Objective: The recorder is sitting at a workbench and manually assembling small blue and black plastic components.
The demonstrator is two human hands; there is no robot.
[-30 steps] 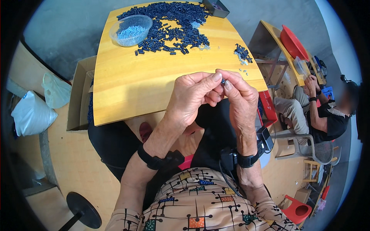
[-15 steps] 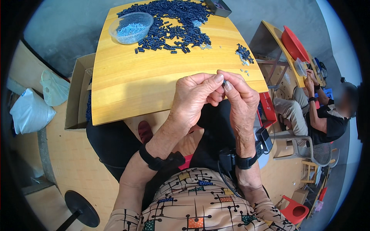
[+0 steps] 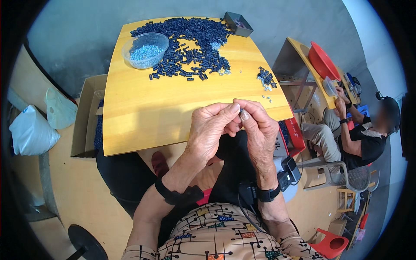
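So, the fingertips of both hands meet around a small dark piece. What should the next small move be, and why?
I would perhaps ease the right hand slightly aside while the left hand holds the small dark piece, to check it. The fingertips cover most of the piece, so how it sits between them cannot be seen.

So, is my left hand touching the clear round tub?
Apart: in the head view, yellow tabletop shows plainly between the left hand and the clear round tub.
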